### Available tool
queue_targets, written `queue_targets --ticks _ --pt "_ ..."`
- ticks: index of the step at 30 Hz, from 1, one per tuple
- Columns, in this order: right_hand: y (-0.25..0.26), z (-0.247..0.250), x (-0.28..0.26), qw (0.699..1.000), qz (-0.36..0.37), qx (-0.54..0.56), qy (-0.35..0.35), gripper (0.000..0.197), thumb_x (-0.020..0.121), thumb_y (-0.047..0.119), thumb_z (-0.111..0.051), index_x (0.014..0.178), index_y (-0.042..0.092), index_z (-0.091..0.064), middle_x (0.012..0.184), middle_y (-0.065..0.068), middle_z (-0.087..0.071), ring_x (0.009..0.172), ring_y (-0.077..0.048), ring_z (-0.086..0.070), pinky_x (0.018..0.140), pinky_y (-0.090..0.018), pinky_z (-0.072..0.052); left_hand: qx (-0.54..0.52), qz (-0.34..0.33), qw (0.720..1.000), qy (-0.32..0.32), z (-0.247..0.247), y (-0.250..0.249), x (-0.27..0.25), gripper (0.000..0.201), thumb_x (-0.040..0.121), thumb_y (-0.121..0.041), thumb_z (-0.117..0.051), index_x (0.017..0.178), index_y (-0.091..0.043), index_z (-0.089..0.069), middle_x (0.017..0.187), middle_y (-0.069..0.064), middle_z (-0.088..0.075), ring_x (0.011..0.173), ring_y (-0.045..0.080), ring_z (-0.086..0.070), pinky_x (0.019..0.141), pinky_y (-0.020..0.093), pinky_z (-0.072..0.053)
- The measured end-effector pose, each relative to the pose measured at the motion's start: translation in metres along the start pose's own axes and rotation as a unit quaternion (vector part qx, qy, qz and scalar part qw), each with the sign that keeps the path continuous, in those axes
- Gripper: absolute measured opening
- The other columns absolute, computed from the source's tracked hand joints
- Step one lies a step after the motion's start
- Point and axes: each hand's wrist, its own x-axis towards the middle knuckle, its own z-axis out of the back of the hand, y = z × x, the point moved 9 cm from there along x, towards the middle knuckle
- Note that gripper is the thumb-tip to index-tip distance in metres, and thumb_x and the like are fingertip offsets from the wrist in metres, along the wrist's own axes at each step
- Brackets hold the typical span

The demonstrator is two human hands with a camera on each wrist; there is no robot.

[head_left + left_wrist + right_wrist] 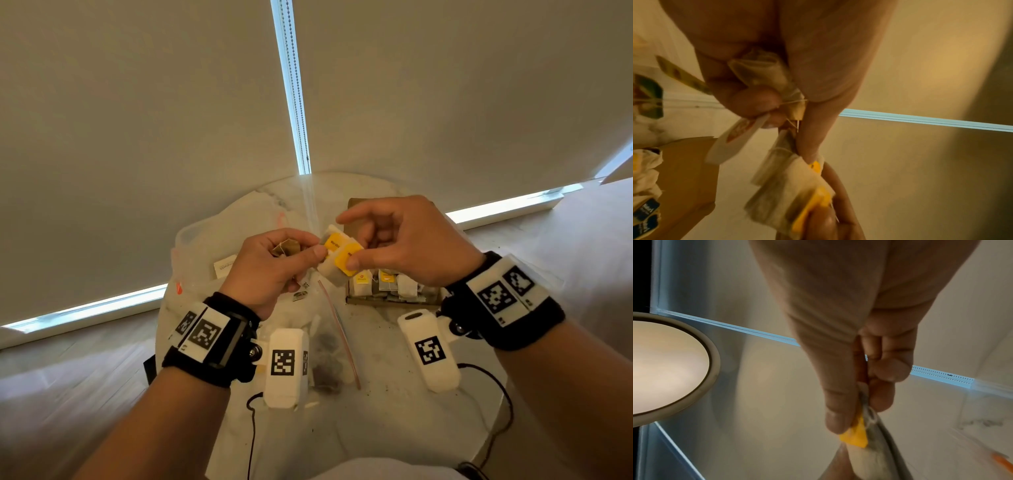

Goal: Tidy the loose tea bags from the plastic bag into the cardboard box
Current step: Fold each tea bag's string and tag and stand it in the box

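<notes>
Both hands are raised above the round table, meeting over its middle. My left hand (274, 260) curls round a brownish tea bag (286, 247) in its palm and pinches the edge of a small stack of white tea bags with yellow tags (339, 257). My right hand (394, 240) pinches the same stack (797, 191) from the other side between thumb and fingers, its forefinger lifted. The yellow tag (856, 436) shows under the right thumb. The cardboard box (394, 298), holding several tea bags, lies below the right hand. A clear plastic bag (329, 346) lies under the left hand.
The white marble table (383, 411) carries a larger crumpled plastic bag (219, 240) at the back left with a white card inside. Black cables (493, 380) run along the table's near edge. Closed blinds stand close behind the table.
</notes>
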Motion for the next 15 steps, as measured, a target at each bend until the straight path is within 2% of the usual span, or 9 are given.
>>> queue_targets --ticks 2,4,6,8,10,12,15 --pt "-0.004 0.004 0.007 0.999 -0.012 -0.047 -0.007 0.031 0.069 0.013 -0.086 0.098 0.013 -0.075 0.077 -0.006 -0.073 0.071 -0.024 -0.070 0.068 -0.032 -0.059 0.007 -0.013 1.000 0.009 -0.006 -0.003 -0.001 0.018 0.070 -0.016 -0.079 0.085 -0.009 -0.072 0.056 -0.004 -0.055 0.048 0.013 -0.043 0.042 0.020 -0.035" --pt "-0.008 0.008 0.011 0.999 -0.019 -0.048 -0.011 0.017 0.072 0.015 -0.084 0.086 0.010 -0.076 0.076 -0.007 -0.073 0.069 -0.026 -0.068 0.064 -0.033 -0.056 0.000 -0.019 1.000 0.013 -0.009 -0.006 -0.001 0.022 0.066 -0.021 -0.078 0.085 -0.011 -0.074 0.058 -0.001 -0.056 0.048 0.012 -0.044 0.042 0.020 -0.036" --pt "-0.011 0.014 0.011 0.999 -0.021 -0.036 -0.019 0.012 0.074 0.012 -0.083 0.082 0.007 -0.074 0.077 -0.008 -0.073 0.065 -0.018 -0.066 0.061 -0.023 -0.054 -0.014 -0.015 1.000 0.012 -0.009 -0.008 -0.001 0.021 0.070 -0.024 -0.075 0.086 -0.012 -0.076 0.066 0.004 -0.062 0.050 0.013 -0.045 0.042 0.020 -0.036" --pt "-0.018 0.026 0.010 0.999 -0.031 -0.021 -0.033 0.010 0.076 0.006 -0.080 0.080 0.004 -0.071 0.084 -0.009 -0.073 0.072 -0.010 -0.069 0.067 -0.017 -0.054 -0.023 -0.007 1.000 0.007 -0.006 -0.008 -0.001 0.022 0.075 -0.025 -0.071 0.091 -0.011 -0.075 0.078 0.006 -0.069 0.052 0.012 -0.047 0.043 0.020 -0.037" --pt "-0.031 0.044 0.009 0.997 -0.044 -0.019 -0.054 0.010 0.078 0.002 -0.077 0.078 0.005 -0.067 0.088 -0.012 -0.073 0.079 -0.013 -0.071 0.070 -0.022 -0.057 -0.022 -0.001 1.000 0.005 -0.004 -0.008 0.000 0.017 0.083 -0.019 -0.067 0.095 -0.009 -0.074 0.085 0.006 -0.072 0.055 0.012 -0.048 0.044 0.020 -0.038" --pt "-0.049 0.062 0.009 0.995 -0.061 -0.038 -0.076 0.010 0.080 0.003 -0.075 0.079 0.006 -0.066 0.082 -0.014 -0.073 0.074 -0.020 -0.072 0.067 -0.026 -0.058 -0.019 0.003 1.000 0.007 -0.004 -0.010 0.000 0.013 0.091 -0.010 -0.062 0.098 -0.008 -0.073 0.088 0.006 -0.072 0.056 0.012 -0.048 0.045 0.019 -0.038" --pt "-0.087 0.087 0.010 0.986 -0.110 -0.054 -0.112 0.010 0.083 0.002 -0.073 0.087 0.006 -0.065 0.076 -0.007 -0.072 0.067 -0.013 -0.071 0.058 -0.019 -0.055 -0.021 0.002 1.000 0.016 -0.007 -0.015 -0.001 0.015 0.093 -0.005 -0.059 0.100 -0.005 -0.072 0.090 0.009 -0.071 0.056 0.013 -0.048 0.044 0.019 -0.037"
